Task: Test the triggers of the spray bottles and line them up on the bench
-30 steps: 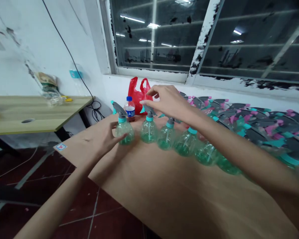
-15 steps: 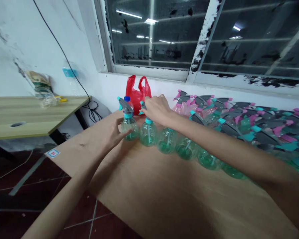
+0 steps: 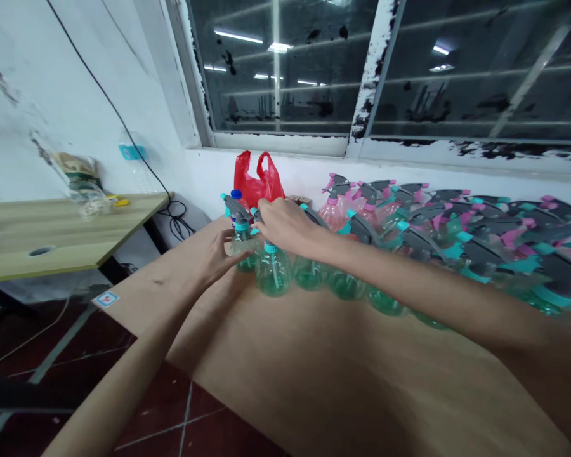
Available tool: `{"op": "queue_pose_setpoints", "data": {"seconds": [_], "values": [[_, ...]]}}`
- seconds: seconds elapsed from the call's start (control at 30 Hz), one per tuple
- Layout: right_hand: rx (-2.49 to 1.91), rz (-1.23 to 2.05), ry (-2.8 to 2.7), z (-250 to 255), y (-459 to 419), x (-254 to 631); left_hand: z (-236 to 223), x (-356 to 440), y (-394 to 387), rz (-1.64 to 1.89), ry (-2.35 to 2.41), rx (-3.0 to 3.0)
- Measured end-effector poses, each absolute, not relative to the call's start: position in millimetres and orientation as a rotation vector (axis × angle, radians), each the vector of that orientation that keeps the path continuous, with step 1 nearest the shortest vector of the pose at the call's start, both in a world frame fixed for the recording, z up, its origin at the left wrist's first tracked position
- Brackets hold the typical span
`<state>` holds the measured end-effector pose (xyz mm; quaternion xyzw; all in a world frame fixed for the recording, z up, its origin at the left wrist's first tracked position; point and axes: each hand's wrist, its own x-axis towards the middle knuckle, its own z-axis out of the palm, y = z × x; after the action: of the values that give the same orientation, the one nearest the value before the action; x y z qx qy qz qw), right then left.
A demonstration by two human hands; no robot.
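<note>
A clear green spray bottle [image 3: 243, 261] with a grey and turquoise trigger head stands at the left end of a row on the brown table. My left hand [image 3: 217, 259] curls around its body, thumb across the front and fingers at the left side. Just to the right, my right hand [image 3: 290, 227] grips the trigger head of a second green spray bottle [image 3: 273, 279], hiding most of that head. This second bottle sits slightly nearer to me than its neighbours. Further green spray bottles [image 3: 346, 284] continue the row under my right forearm.
Pink and green spray bottles [image 3: 332, 212] crowd the table's right side below the window. A red plastic bag [image 3: 257, 185] and a blue-capped bottle [image 3: 236, 195] stand behind my hands. A wooden desk [image 3: 71, 231] is at left, with a black cable [image 3: 174, 222] beside it.
The second spray bottle has come toward me, slightly out of the row, with my right hand on its head. My left hand stays at the leftmost bottle. The view has shifted slightly.
</note>
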<state>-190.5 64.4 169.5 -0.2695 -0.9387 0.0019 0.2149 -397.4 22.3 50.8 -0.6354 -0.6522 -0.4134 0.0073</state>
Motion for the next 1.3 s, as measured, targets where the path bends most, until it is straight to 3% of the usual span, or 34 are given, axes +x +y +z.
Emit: {"op": "queue_pose_setpoints", "data": {"seconds": [0.3,0.53,0.8,1.0,1.3], "values": [[-0.667,-0.151,-2.649,170,-2,-121,54,-370,-10,-1.401,-2.025,-1.72],[-0.747,-0.192,-2.675,164,-38,-28,47,-264,-79,-1.422,-1.962,-2.014],[-0.968,-0.052,-2.569,156,-49,67,48,-131,-89,-1.064,-1.695,-2.915],[-1.113,0.083,-2.399,149,-52,128,38,-57,-70,-0.933,-1.612,-3.073],[-1.174,0.639,-2.237,111,-41,223,30,-1,-37,-1.005,-1.476,-3.26]]}}
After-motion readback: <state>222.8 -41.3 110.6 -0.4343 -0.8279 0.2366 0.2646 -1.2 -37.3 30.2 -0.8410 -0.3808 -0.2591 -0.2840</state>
